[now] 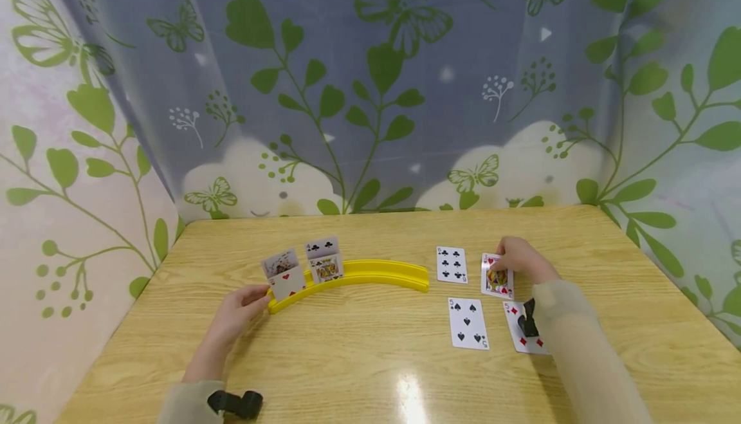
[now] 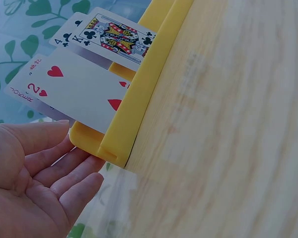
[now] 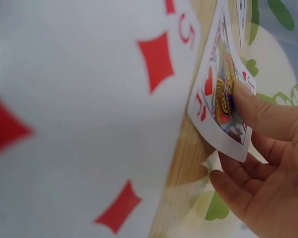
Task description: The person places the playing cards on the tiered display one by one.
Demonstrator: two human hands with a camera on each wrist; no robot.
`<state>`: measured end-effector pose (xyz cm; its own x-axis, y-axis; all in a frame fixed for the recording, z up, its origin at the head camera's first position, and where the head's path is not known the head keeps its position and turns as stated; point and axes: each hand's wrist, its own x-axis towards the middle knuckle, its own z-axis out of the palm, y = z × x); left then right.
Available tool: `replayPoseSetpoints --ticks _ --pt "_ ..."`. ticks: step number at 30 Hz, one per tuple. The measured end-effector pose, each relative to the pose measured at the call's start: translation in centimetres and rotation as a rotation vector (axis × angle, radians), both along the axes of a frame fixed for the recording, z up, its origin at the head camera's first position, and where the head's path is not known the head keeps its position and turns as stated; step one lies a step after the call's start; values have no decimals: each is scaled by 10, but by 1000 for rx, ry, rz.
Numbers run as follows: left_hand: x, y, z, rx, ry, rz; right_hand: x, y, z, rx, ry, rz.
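A curved yellow card holder (image 1: 370,271) stands on the table, with playing cards upright in its left half. At its left end the 2 of hearts (image 2: 72,89) leans before a joker (image 1: 280,262). Beside them the king of clubs (image 2: 116,39) overlaps the 4 of clubs (image 1: 321,246). My left hand (image 1: 240,311) touches the holder's left end with loosely extended fingers (image 2: 82,191). On the right, my right hand (image 1: 523,260) pinches the jack of hearts (image 3: 223,94), thumb on its face and fingers beneath; the card bends, one edge raised.
Face up on the wooden table (image 1: 347,359) lie the 6 of clubs (image 1: 451,264), the 5 of spades (image 1: 468,323) and the 5 of diamonds (image 1: 514,321), partly hidden under my right forearm. A leaf-patterned curtain (image 1: 370,121) hangs behind the table.
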<state>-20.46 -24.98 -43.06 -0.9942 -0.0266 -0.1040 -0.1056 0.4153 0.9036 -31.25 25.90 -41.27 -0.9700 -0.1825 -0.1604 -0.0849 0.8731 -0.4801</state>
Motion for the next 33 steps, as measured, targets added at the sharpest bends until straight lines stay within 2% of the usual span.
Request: replayPoseSetpoints --ticks 18,33 --pt "0 0 0 -25 8 3 7 -6 15 -2 34 -131" --pt "1 2 1 -20 17 12 18 -9 26 -48 138 -113"
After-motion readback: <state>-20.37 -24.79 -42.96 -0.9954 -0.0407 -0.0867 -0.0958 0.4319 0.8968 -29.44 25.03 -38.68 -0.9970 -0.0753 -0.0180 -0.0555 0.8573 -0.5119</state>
